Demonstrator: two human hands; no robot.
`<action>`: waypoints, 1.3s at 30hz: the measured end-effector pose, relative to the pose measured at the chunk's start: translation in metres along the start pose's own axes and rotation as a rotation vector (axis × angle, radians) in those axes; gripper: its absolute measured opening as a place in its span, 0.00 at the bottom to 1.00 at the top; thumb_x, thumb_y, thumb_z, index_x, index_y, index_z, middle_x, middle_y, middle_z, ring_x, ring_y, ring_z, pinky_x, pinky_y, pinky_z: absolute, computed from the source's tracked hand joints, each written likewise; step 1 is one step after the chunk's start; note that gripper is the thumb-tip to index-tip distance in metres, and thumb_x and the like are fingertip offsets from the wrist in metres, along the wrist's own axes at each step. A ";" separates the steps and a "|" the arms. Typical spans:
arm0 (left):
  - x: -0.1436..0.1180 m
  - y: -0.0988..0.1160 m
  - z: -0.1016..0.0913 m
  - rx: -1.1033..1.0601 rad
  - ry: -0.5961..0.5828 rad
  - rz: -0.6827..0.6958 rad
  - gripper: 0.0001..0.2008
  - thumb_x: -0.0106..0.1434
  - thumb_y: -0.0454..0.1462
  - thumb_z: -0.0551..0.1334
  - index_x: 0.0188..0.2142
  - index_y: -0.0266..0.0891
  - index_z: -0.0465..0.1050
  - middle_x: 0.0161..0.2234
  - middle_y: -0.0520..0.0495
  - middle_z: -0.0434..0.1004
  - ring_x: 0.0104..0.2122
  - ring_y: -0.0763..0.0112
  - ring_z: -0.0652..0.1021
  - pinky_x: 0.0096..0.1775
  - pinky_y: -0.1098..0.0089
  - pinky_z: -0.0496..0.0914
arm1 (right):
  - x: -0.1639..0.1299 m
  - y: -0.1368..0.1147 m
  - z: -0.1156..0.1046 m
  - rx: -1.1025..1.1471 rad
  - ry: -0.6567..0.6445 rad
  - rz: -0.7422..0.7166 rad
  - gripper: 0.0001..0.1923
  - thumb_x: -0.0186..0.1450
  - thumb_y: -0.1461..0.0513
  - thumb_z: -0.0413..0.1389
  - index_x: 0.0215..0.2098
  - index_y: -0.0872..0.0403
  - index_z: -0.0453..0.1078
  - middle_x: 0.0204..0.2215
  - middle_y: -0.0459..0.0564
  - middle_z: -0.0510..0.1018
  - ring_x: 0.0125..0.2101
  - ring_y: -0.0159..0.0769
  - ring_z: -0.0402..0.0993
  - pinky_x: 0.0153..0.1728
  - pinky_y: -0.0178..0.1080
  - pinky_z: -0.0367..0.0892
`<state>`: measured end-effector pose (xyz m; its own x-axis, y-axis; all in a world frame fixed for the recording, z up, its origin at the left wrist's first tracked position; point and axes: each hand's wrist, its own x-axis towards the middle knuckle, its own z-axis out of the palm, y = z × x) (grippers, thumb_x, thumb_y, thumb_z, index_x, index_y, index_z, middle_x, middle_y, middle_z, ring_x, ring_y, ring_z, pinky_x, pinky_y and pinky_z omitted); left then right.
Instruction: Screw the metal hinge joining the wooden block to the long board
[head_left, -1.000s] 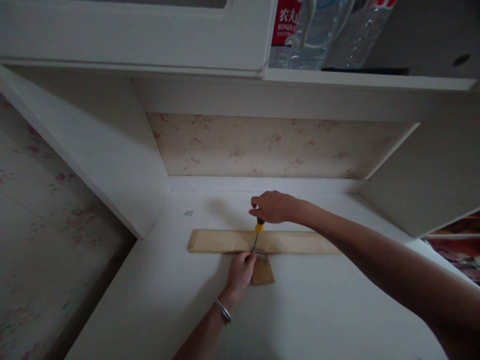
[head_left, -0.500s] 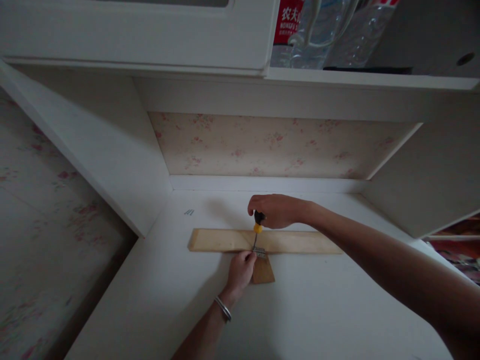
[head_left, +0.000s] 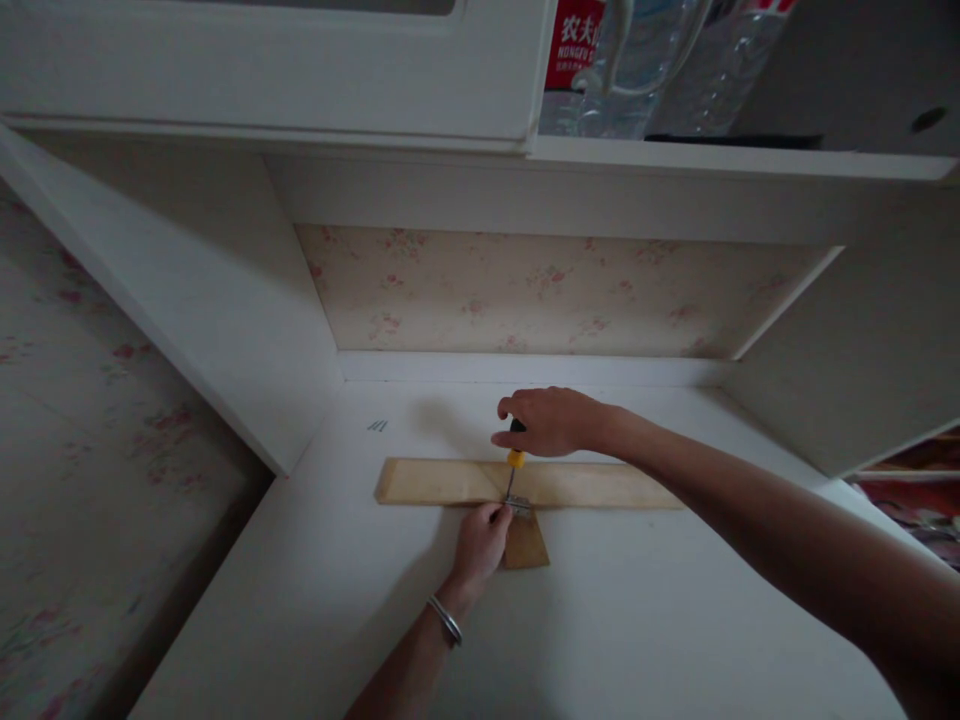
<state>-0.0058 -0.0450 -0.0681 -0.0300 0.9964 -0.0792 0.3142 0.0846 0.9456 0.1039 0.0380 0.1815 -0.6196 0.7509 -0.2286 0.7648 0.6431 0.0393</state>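
A: Where did the screwdriver (head_left: 514,468) stand against the two hands?

B: Nearly upright, leaning a little. The right hand (head_left: 549,422) was closed over the top of its black and yellow handle, fingers wrapped round it, coming in from the right side with the arm stretched across. The tip pointed down and toward the person, onto a small metal bracket (head_left: 519,506)

A: And the left hand (head_left: 480,545)?

B: It sat just below the tip, on the near side. Its fingers (head_left: 495,514) were pinched together at the bracket's left edge, touching it or whatever small part sat there. I couldn't tell whether a screw was between them, it was too small and dim

A: So which hand was nearer the bracket?

B: The left, by far. It was right at it, while the right hand was up at the far end of the tool

A: What did the bracket join?

B: A long wooden strip (head_left: 600,484) lying flat on the white bench (head_left: 637,620), its long axis running left to right across the view, and a short wooden piece (head_left: 525,545) butting against its near edge at the middle, pointing back toward the person. The bracket sat at that corner

A: Anything else close by?

B: A few small screws (head_left: 377,426) lay on the bench, well apart to the left and further back, near the white side panel (head_left: 225,330)
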 end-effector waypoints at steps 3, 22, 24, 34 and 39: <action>0.000 -0.001 0.000 0.001 -0.001 -0.010 0.17 0.63 0.45 0.53 0.24 0.36 0.68 0.21 0.52 0.66 0.23 0.73 0.66 0.25 0.72 0.53 | 0.002 -0.001 -0.001 -0.043 0.004 0.018 0.18 0.66 0.54 0.43 0.42 0.55 0.69 0.38 0.58 0.76 0.38 0.46 0.73 0.35 0.42 0.63; 0.000 0.001 0.000 0.007 0.005 -0.010 0.18 0.63 0.45 0.53 0.24 0.36 0.69 0.20 0.52 0.67 0.22 0.73 0.66 0.24 0.72 0.53 | -0.001 -0.003 0.000 0.020 -0.014 -0.114 0.19 0.62 0.50 0.50 0.44 0.52 0.69 0.41 0.55 0.75 0.37 0.44 0.72 0.33 0.40 0.63; 0.000 0.000 -0.001 0.007 0.003 -0.007 0.18 0.62 0.45 0.54 0.24 0.36 0.70 0.20 0.52 0.67 0.22 0.73 0.66 0.25 0.72 0.53 | 0.000 -0.005 0.000 -0.040 0.013 -0.025 0.19 0.65 0.51 0.45 0.42 0.54 0.70 0.39 0.57 0.76 0.36 0.46 0.73 0.32 0.42 0.63; -0.002 0.000 -0.001 -0.002 -0.009 -0.020 0.17 0.63 0.45 0.53 0.25 0.36 0.70 0.21 0.51 0.68 0.23 0.72 0.67 0.25 0.72 0.53 | -0.001 0.000 0.000 0.029 0.022 -0.148 0.19 0.61 0.50 0.50 0.45 0.51 0.69 0.44 0.54 0.74 0.39 0.44 0.72 0.34 0.41 0.65; -0.002 0.001 -0.002 0.005 -0.015 -0.017 0.18 0.63 0.45 0.53 0.24 0.36 0.70 0.21 0.52 0.68 0.23 0.72 0.67 0.25 0.72 0.54 | 0.001 -0.006 -0.001 -0.150 0.031 0.081 0.27 0.64 0.45 0.42 0.43 0.54 0.70 0.35 0.60 0.77 0.36 0.51 0.74 0.31 0.46 0.65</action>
<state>-0.0077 -0.0468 -0.0660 -0.0210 0.9947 -0.1005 0.3185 0.1019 0.9424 0.0989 0.0350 0.1817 -0.5637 0.8042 -0.1887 0.7791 0.5935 0.2021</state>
